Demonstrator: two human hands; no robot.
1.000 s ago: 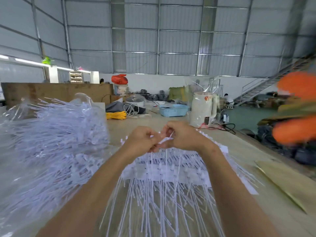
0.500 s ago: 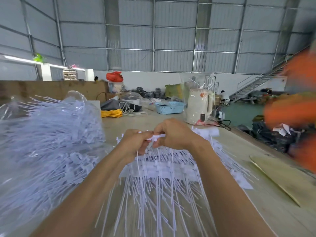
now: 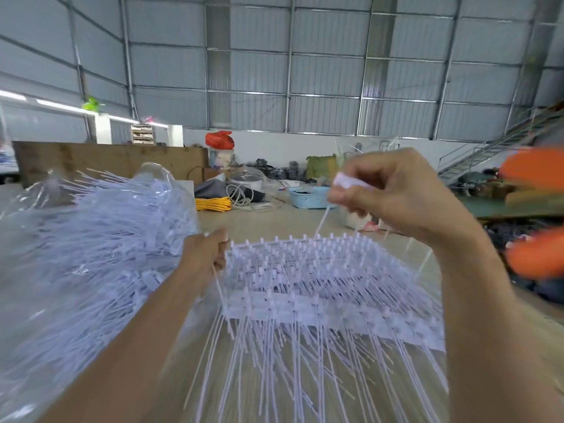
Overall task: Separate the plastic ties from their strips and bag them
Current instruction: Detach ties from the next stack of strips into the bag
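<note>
Now I'm seeing the right hand [image 3: 393,193] pinching one tie [image 3: 323,219] up at centre-right, above the strips [image 3: 305,285], whose left edge the left hand [image 3: 207,254] is gripping.

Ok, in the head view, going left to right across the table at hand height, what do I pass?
Clear bag of loose ties → left hand holding the near-left edge of the stack → stack of tie strips → right hand, raised, pinching a white piece.
</note>
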